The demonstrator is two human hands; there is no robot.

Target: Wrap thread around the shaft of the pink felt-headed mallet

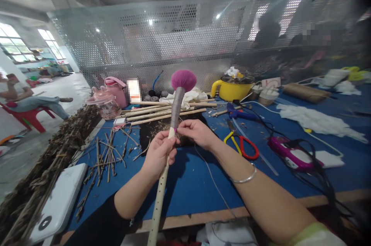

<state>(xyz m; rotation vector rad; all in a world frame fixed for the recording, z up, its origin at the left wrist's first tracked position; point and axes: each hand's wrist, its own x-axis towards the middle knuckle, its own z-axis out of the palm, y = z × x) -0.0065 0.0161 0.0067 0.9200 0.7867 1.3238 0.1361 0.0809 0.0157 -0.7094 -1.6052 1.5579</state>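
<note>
In front of me stands a pale stick [159, 195] with a row of small dark holes, slanting up from the bottom edge. A fluffy purple ball [183, 80] tops it, and grey thread [177, 109] is wound tightly round the part beneath. My left hand [160, 151] is closed around the stick just under the winding. At the winding's lower end, beside a small magenta bit, my right hand [197, 132] pinches with thumb and forefinger. From that hand a loose grey strand [213, 178] runs down over the table's front edge; the fingertips partly hide the pinched spot.
On the blue table [203, 192] lie thin twigs [108, 153], long sticks [162, 112], scissors [242, 143], a blue glue gun [243, 112], a purple device [292, 153] with black cables and a white box [59, 203]. A yellow pot [234, 89] stands behind. At left, a person [37, 101] sits.
</note>
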